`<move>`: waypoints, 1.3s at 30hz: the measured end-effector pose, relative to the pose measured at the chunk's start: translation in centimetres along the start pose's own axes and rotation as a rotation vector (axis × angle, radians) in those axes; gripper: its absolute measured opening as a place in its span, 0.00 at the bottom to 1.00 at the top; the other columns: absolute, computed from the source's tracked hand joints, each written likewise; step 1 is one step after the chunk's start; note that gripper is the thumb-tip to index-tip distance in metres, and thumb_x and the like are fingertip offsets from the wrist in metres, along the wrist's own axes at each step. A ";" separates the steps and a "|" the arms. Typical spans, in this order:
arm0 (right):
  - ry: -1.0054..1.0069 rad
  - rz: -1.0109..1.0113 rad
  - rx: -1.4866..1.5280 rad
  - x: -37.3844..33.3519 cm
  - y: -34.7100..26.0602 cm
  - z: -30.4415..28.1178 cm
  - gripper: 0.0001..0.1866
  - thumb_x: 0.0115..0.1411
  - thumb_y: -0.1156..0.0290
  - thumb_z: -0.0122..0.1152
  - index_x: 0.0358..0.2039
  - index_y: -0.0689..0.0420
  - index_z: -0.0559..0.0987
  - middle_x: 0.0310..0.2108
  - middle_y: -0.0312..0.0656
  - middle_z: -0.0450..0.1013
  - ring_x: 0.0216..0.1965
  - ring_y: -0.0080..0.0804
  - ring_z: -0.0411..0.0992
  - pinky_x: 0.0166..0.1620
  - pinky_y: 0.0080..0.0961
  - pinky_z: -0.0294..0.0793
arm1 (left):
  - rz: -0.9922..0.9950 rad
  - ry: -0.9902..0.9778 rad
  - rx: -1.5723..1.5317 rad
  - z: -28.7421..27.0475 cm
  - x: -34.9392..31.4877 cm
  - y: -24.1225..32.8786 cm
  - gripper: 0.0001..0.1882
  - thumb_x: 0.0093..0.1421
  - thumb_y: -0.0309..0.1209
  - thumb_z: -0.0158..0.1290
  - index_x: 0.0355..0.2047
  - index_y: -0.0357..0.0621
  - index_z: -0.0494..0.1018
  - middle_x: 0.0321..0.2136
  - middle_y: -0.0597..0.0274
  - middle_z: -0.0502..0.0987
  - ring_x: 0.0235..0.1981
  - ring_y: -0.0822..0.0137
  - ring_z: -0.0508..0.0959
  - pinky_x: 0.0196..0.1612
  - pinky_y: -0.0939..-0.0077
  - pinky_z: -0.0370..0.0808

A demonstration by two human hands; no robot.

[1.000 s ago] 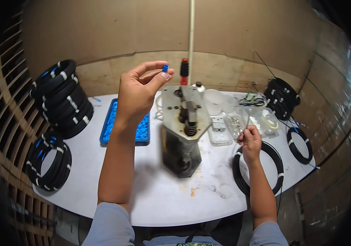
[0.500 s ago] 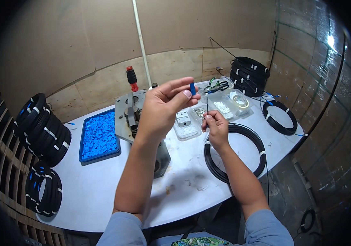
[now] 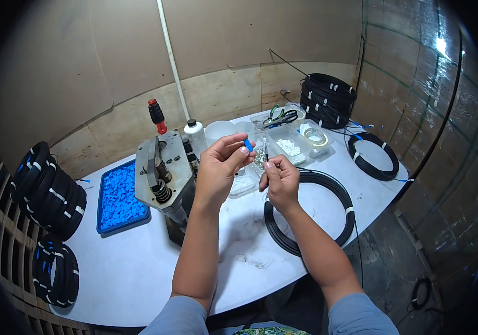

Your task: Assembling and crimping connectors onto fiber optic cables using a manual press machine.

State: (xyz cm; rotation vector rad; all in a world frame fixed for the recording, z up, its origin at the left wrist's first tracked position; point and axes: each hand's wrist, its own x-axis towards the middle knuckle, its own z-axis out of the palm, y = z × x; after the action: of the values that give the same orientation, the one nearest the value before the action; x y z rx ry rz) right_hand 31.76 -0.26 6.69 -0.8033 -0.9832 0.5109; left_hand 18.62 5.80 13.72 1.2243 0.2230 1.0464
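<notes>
A small blue plastic connector piece [image 3: 248,145] is pinched between the thumb and fingers of my left hand [image 3: 219,167], raised above the table. Close on its right, my right hand [image 3: 282,183] grips a thin black cable near its tip [image 3: 267,153], which points upward. The piece and the cable tip are apart. Under my right hand lies a coil of black cable [image 3: 273,229], bound with white ties. To the left of my left forearm stands a metal hand press [image 3: 169,162] with a red and black handle [image 3: 157,116].
A dark blue tray [image 3: 124,229] full of blue pieces [image 3: 120,192] stands left of the press. Behind my hands are a white bottle [image 3: 194,133], a clear tub of white parts [image 3: 289,149], a tape roll [image 3: 312,134] and scissors [image 3: 287,117]. Cable coils [image 3: 54,195] line both sides.
Both hands have come lower in the picture, and the blue piece is now nearer the cable tip. The view has shifted, showing more of the press and the bottle.
</notes>
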 end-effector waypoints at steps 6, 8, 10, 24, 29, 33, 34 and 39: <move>-0.063 -0.024 -0.085 -0.2 0.1 0.1 0.14 0.64 0.66 0.56 0.22 0.56 0.69 0.13 0.32 0.68 0.15 0.13 0.65 0.20 0.13 0.63 | -0.010 -0.006 0.035 -1.0 0.4 -0.7 0.14 0.60 0.22 0.54 0.46 0.32 0.71 0.35 0.53 0.78 0.35 0.69 0.78 0.41 0.78 0.78; -0.073 -0.001 -0.109 -0.2 0.2 0.1 0.13 0.64 0.66 0.55 0.23 0.57 0.69 0.14 0.34 0.69 0.15 0.15 0.66 0.21 0.14 0.64 | -0.020 -0.010 0.042 -1.5 0.5 -0.9 0.14 0.59 0.22 0.54 0.46 0.32 0.71 0.35 0.53 0.78 0.35 0.69 0.78 0.41 0.78 0.78; -0.082 0.024 -0.135 -0.2 0.3 0.2 0.13 0.64 0.66 0.54 0.25 0.58 0.70 0.15 0.35 0.69 0.15 0.17 0.66 0.21 0.15 0.66 | -0.015 -0.026 0.058 -1.8 0.7 -1.2 0.14 0.59 0.22 0.54 0.46 0.33 0.71 0.35 0.54 0.78 0.35 0.69 0.78 0.41 0.78 0.78; -0.079 0.064 -0.101 -0.3 0.1 0.4 0.09 0.64 0.68 0.56 0.30 0.60 0.75 0.14 0.30 0.67 0.14 0.12 0.64 0.17 0.12 0.61 | -0.033 -0.028 0.085 -1.5 0.6 -1.7 0.13 0.58 0.21 0.55 0.45 0.32 0.72 0.33 0.53 0.79 0.33 0.69 0.79 0.40 0.76 0.78; -0.085 0.063 -0.107 -0.2 0.0 0.2 0.09 0.63 0.67 0.56 0.30 0.60 0.75 0.14 0.30 0.67 0.13 0.12 0.63 0.17 0.12 0.61 | -0.036 -0.031 0.092 -1.5 0.7 -1.8 0.13 0.58 0.21 0.55 0.44 0.32 0.72 0.33 0.53 0.79 0.34 0.68 0.79 0.40 0.76 0.78; -0.090 0.068 -0.117 -0.2 -0.1 0.2 0.09 0.63 0.68 0.56 0.30 0.61 0.75 0.14 0.29 0.67 0.13 0.11 0.62 0.17 0.12 0.61 | -0.033 -0.033 0.097 -1.7 0.7 -1.8 0.13 0.58 0.21 0.55 0.44 0.32 0.73 0.34 0.54 0.79 0.34 0.68 0.79 0.40 0.75 0.78; -0.096 0.070 -0.123 -0.1 -0.2 0.1 0.09 0.63 0.68 0.56 0.30 0.61 0.75 0.14 0.29 0.66 0.13 0.11 0.62 0.17 0.12 0.61 | -0.042 -0.039 0.113 -1.7 0.7 -1.7 0.13 0.58 0.22 0.56 0.44 0.34 0.73 0.34 0.56 0.78 0.34 0.69 0.78 0.41 0.76 0.78; -0.099 0.053 -0.120 -0.1 0.0 0.0 0.09 0.63 0.68 0.56 0.30 0.61 0.75 0.13 0.28 0.65 0.13 0.10 0.61 0.16 0.12 0.59 | -0.044 -0.044 0.138 -1.7 0.6 -1.6 0.13 0.58 0.23 0.56 0.44 0.35 0.73 0.34 0.59 0.78 0.35 0.70 0.78 0.42 0.76 0.77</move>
State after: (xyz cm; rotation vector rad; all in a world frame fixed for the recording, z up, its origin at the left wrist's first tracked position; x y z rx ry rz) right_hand 31.73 -0.38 6.63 -0.9199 -1.0945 0.5454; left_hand 18.71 7.48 11.94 1.3591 0.2912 0.9776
